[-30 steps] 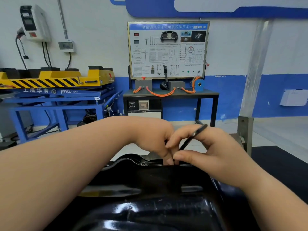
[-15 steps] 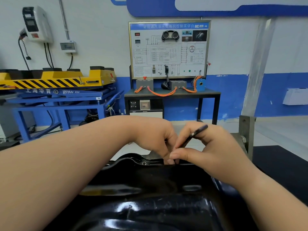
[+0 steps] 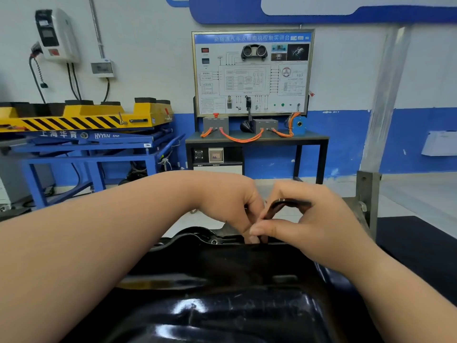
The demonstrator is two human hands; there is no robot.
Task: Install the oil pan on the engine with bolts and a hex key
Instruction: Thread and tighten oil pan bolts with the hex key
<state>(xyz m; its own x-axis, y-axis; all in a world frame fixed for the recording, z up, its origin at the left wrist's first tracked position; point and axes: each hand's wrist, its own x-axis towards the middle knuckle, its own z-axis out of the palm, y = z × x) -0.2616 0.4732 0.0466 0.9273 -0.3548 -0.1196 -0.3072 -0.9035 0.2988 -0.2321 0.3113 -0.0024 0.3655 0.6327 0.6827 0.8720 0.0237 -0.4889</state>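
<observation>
The glossy black oil pan [image 3: 222, 293] fills the lower part of the view, its far flange running along the top edge. Both hands meet over the middle of that far flange. My right hand [image 3: 311, 226] pinches a black L-shaped hex key [image 3: 282, 205], whose short arm points right over the knuckles while the long arm runs down between the fingertips. My left hand [image 3: 232, 204] curls its fingers against the key's lower end at the flange. The bolt under the fingertips is hidden. Another bolt head [image 3: 214, 241] shows on the flange to the left.
A grey metal stand post [image 3: 368, 194] rises just right of my right hand. Behind stand a training panel on a black bench [image 3: 254, 139] and a yellow-and-blue lift table [image 3: 81, 125] at the left. A dark mat [image 3: 420, 233] lies to the right.
The hex key's upper arm has swung from pointing up-right to lying nearly level toward the right as my right hand turned it. Both hands stay over the same spot on the flange.
</observation>
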